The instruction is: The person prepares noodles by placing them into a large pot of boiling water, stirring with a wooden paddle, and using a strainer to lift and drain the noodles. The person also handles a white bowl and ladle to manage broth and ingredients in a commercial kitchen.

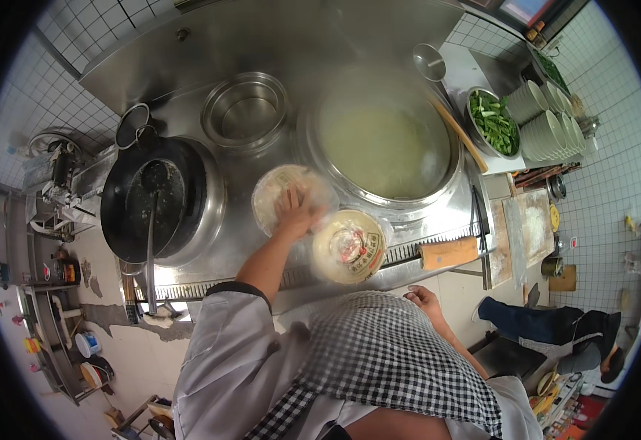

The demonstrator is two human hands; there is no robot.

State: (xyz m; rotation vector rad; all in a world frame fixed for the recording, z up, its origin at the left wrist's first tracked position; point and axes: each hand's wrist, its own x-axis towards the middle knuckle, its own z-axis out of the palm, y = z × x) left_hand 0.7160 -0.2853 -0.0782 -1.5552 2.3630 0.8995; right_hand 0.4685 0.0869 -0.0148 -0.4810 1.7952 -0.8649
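Note:
My left hand [297, 215] rests, slightly blurred, on top of a round takeaway bowl [265, 192] with a clear plastic lid, its fingers spread. Pale contents show through that lid, though not clearly enough to name. Touching or just beside it is a second lidded takeaway bowl [348, 247], cream coloured, bearing red and dark writing. Both bowls stand near the front of a stainless steel cooking counter [260, 157]. Low beside the checked apron [386, 352] hangs my right hand [426, 302], fingers loosely curled and apart, with nothing seen in it.
Steam rises from a large pot of cloudy liquid [378, 148]. A black wok [116, 203] holds a ladle [152, 242]. A cleaver with a wooden handle [449, 253] lies at the front edge. Chopped greens [493, 121] and stacked bowls [543, 135] stand right. Another person [551, 324] is at right.

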